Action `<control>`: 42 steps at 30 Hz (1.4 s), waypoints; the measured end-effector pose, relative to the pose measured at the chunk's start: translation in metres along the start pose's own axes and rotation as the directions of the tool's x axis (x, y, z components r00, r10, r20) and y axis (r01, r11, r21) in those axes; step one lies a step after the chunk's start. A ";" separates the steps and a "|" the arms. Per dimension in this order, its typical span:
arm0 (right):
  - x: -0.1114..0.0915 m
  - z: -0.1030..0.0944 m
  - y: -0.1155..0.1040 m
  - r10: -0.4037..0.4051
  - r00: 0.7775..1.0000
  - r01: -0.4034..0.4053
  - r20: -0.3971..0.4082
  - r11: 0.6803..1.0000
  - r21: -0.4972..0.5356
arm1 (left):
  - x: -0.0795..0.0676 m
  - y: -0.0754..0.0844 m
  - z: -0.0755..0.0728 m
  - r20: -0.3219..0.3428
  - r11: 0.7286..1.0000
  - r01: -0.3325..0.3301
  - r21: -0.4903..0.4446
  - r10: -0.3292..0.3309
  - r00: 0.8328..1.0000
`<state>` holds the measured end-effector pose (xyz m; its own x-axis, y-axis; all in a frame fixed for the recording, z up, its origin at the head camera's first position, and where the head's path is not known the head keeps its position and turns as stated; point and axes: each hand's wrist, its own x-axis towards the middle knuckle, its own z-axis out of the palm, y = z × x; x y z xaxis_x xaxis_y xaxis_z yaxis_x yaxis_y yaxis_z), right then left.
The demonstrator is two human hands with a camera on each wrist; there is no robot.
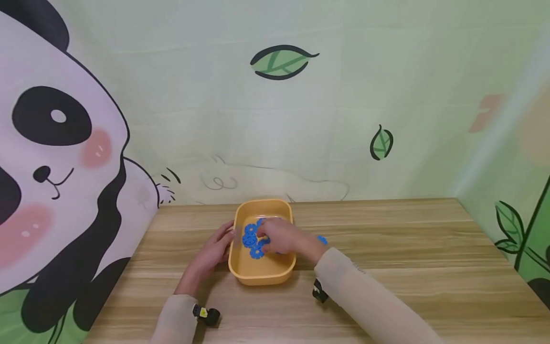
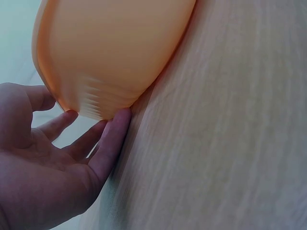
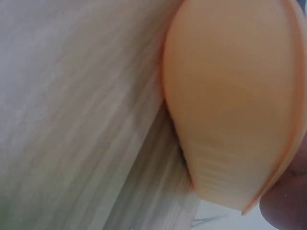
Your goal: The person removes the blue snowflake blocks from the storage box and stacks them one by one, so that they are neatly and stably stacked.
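Note:
A yellow-orange plastic bin [image 1: 262, 276] stands on the table and holds several blue snowflake-shaped building discs [image 1: 250, 239]. My left hand [image 1: 213, 251] is at the bin's left side. In the left wrist view, its extended fingertips [image 2: 125, 115] rest against the ribbed outer wall, and the thumb is at the rim. My right hand [image 1: 279, 235] reaches down into the bin over the discs, its fingers bent and pointing left among them. I cannot tell whether they hold a disc. In the right wrist view, the bin's wall [image 3: 230, 96] hides most of that hand.
Another blue disc [image 1: 322, 239] lies on the wooden table [image 1: 408, 229] just right of the bin, partly behind the right forearm. Behind the table hangs a pale green backdrop [image 1: 206, 95] with a panda and leaves.

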<state>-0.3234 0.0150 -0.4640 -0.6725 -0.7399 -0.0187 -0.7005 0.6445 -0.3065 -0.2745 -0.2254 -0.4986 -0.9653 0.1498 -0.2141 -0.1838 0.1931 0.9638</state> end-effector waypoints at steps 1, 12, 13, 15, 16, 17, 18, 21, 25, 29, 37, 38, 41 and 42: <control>0.000 0.001 0.000 0.003 1.000 -0.002 0.007 1.000 -0.016 | -0.001 0.000 0.000 0.000 1.000 -0.001 -0.004 0.001 1.000; -0.001 0.011 -0.005 0.040 0.999 -0.036 0.026 0.991 -0.126 | -0.004 -0.003 0.002 -0.023 1.000 0.006 -0.017 -0.006 1.000; 0.000 0.012 -0.006 0.036 0.999 -0.032 0.025 0.991 -0.134 | -0.004 -0.003 0.002 -0.021 1.000 0.005 -0.015 -0.005 1.000; 0.000 0.013 -0.006 0.031 0.999 -0.027 0.023 0.990 -0.142 | -0.005 -0.004 0.001 -0.024 1.000 0.004 -0.015 -0.004 1.000; 0.001 0.013 -0.006 0.029 0.999 -0.026 0.022 0.989 -0.144 | -0.006 -0.004 0.001 -0.030 1.000 0.008 -0.015 -0.008 1.000; 0.001 0.013 -0.007 0.028 0.999 -0.025 0.020 0.989 -0.148 | -0.006 -0.004 0.000 -0.028 1.000 0.007 -0.008 -0.007 1.000; 0.001 0.013 -0.007 0.030 0.999 -0.027 0.017 0.989 -0.148 | -0.006 -0.004 0.000 -0.027 1.000 0.005 -0.009 -0.005 1.000; 0.000 0.012 -0.007 0.036 0.999 -0.034 0.012 0.988 -0.152 | -0.006 -0.004 0.000 -0.026 1.000 0.002 -0.001 -0.002 1.000; -0.002 0.011 -0.007 0.051 0.999 -0.048 0.015 0.988 -0.146 | -0.004 -0.004 0.000 -0.019 1.000 0.000 0.006 0.000 1.000; -0.002 0.010 -0.007 0.052 0.999 -0.050 0.010 0.989 -0.138 | -0.003 -0.005 0.001 -0.019 1.000 -0.007 -0.008 0.006 1.000; -0.004 0.008 -0.005 0.065 0.997 -0.067 -0.039 0.996 -0.060 | -0.001 -0.005 0.001 -0.019 1.000 -0.011 -0.005 0.011 1.000; -0.004 0.008 -0.004 0.066 0.997 -0.069 -0.045 0.996 -0.048 | -0.001 -0.005 0.001 -0.014 1.000 -0.014 -0.006 0.014 1.000; -0.003 0.006 -0.002 0.063 0.997 -0.064 -0.055 0.998 -0.013 | 0.001 -0.006 0.001 -0.012 1.000 -0.019 -0.022 0.019 1.000; -0.002 0.005 -0.002 0.059 0.997 -0.060 -0.055 0.998 0.000 | 0.002 -0.006 0.001 -0.013 0.999 -0.021 -0.025 0.020 1.000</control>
<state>-0.3194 0.0145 -0.4681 -0.7251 -0.6885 0.0156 -0.6593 0.6875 -0.3044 -0.2747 -0.2252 -0.5052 -0.9712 0.1407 -0.1924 -0.1685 0.1653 0.9717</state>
